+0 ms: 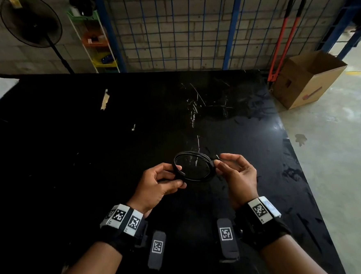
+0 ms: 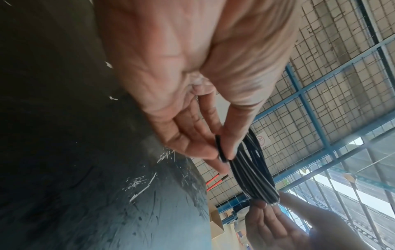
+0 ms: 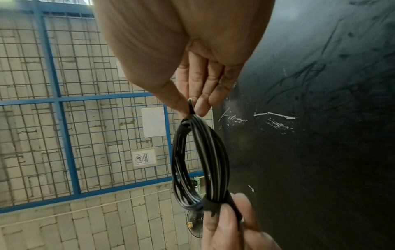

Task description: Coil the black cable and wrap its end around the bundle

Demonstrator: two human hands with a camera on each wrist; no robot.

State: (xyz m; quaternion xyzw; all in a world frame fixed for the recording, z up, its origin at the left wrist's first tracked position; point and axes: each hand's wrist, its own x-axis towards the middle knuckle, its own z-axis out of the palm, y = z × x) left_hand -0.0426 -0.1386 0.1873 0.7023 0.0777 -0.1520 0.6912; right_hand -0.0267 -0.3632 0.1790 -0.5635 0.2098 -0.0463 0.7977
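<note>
My left hand [image 1: 157, 182] and right hand [image 1: 234, 171] pinch opposite sides of the coiled cable [image 1: 193, 167], held above the table's [image 1: 69, 144] near edge. Light, springy; I'd keep pinching the bundle.

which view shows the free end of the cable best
The right wrist view: the cable end stands out between the right hand's fingertips, above the black cable coil. The head view shows it tiny; in the left wrist view I cannot pick it out.
</note>
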